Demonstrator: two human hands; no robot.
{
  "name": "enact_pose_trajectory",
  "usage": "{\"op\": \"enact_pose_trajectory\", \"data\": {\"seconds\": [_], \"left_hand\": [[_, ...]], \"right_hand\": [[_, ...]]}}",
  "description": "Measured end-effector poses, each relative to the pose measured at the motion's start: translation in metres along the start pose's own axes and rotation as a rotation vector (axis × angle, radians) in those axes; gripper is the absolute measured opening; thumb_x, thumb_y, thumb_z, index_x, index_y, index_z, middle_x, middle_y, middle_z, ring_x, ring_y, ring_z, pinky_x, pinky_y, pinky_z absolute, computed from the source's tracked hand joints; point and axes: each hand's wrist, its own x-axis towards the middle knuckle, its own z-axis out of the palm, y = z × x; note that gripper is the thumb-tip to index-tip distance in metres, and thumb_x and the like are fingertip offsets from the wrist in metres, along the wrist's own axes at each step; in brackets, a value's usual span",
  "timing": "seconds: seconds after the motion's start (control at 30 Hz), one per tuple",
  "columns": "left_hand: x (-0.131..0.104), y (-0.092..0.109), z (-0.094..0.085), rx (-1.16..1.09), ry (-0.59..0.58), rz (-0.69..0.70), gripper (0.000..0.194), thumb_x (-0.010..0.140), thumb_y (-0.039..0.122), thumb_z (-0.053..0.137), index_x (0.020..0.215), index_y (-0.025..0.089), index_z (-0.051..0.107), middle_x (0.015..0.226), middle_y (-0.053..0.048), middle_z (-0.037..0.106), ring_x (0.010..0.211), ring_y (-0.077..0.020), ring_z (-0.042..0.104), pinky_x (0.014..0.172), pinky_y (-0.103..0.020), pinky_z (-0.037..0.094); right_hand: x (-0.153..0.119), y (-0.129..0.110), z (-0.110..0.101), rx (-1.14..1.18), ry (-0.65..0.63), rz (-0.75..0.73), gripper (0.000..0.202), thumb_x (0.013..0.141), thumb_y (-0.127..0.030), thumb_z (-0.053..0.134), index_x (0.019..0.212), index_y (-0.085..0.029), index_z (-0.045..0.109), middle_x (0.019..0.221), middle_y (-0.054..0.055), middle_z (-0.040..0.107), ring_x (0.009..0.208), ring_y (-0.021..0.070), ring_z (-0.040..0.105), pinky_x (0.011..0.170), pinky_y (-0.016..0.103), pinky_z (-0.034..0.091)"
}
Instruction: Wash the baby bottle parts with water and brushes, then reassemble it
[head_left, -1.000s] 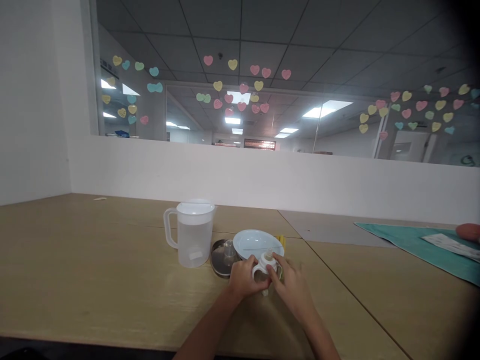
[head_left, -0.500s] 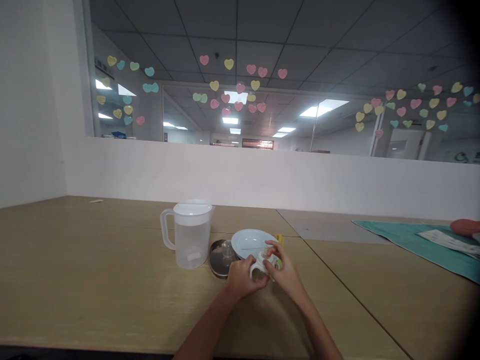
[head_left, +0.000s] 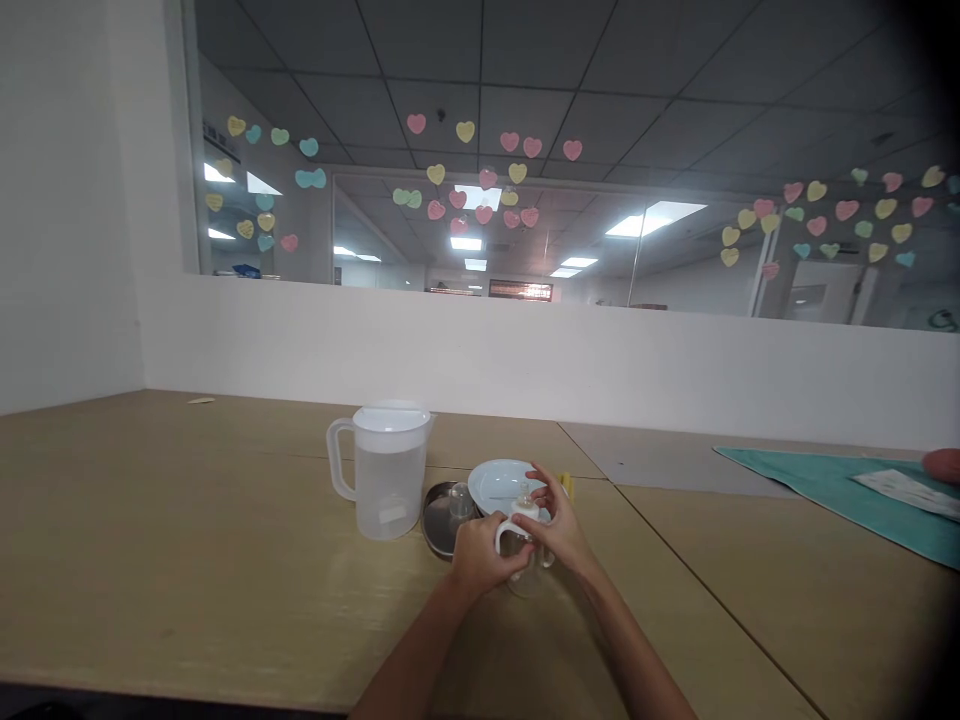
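Observation:
A clear baby bottle (head_left: 528, 578) with a white collar, white side handles and a clear teat stands between my hands, close to the tabletop. My left hand (head_left: 481, 556) is closed on its left side, at the white handle. With the thumb on the white collar, my right hand (head_left: 561, 532) curls its fingers around the far right side of the bottle top. Just behind is a pale blue bowl (head_left: 491, 478) with a thin stick-like item in it. To the left lies a metal tray (head_left: 436, 520) holding a clear cup-like piece (head_left: 460, 502).
A lidded translucent pitcher (head_left: 388, 480) stands left of the tray. Something yellow (head_left: 568, 487) shows behind my right hand. At the far right a teal cloth (head_left: 806, 500) bears a white packet (head_left: 904, 495) and a reddish item (head_left: 941, 466). Behind the table (head_left: 225, 560) rises a white wall.
My right fingers have shifted lower and flatter around the bottle's collar. The bottle now looks more upright, with its teat showing. The whole view has moved slightly.

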Motion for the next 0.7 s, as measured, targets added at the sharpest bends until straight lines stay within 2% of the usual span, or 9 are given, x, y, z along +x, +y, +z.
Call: {"op": "enact_pose_trajectory", "data": {"seconds": [0.13, 0.23, 0.47, 0.7], "left_hand": [[0.0, 0.002, -0.001, -0.065, -0.042, 0.031, 0.032, 0.069, 0.048, 0.059, 0.083, 0.019, 0.059, 0.071, -0.004, 0.069, 0.064, -0.0214, 0.066, 0.057, -0.027, 0.044], [0.001, 0.002, -0.001, -0.09, -0.065, 0.038, 0.035, 0.067, 0.048, 0.061, 0.088, 0.02, 0.057, 0.074, -0.003, 0.07, 0.064, -0.0214, 0.066, 0.057, -0.027, 0.045], [0.001, 0.0, 0.001, -0.098, -0.083, 0.009, 0.037, 0.064, 0.047, 0.063, 0.089, 0.021, 0.055, 0.073, -0.003, 0.07, 0.068, -0.0235, 0.067, 0.061, -0.029, 0.046], [0.002, -0.002, 0.003, -0.048, -0.095, -0.009, 0.036, 0.063, 0.042, 0.062, 0.09, 0.02, 0.054, 0.075, -0.005, 0.069, 0.071, -0.0257, 0.067, 0.062, -0.03, 0.046]], "right_hand": [[-0.005, 0.007, -0.011, 0.14, -0.135, 0.062, 0.04, 0.077, -0.04, 0.059, 0.113, -0.022, 0.06, 0.109, 0.008, 0.064, 0.097, 0.0226, 0.058, 0.087, 0.037, 0.044], [-0.009, 0.008, -0.013, 0.191, -0.166, 0.068, 0.034, 0.08, -0.041, 0.054, 0.103, -0.019, 0.065, 0.102, 0.009, 0.067, 0.096, 0.0253, 0.06, 0.084, 0.038, 0.045], [-0.02, 0.005, -0.003, -0.181, 0.05, -0.237, 0.025, 0.084, -0.037, 0.049, 0.088, -0.019, 0.066, 0.086, 0.006, 0.065, 0.082, 0.0208, 0.058, 0.074, 0.034, 0.045], [-0.024, 0.011, 0.006, -0.476, 0.213, -0.373, 0.014, 0.081, -0.033, 0.058, 0.085, -0.019, 0.06, 0.078, 0.004, 0.061, 0.077, 0.0194, 0.053, 0.072, 0.034, 0.041]]}}
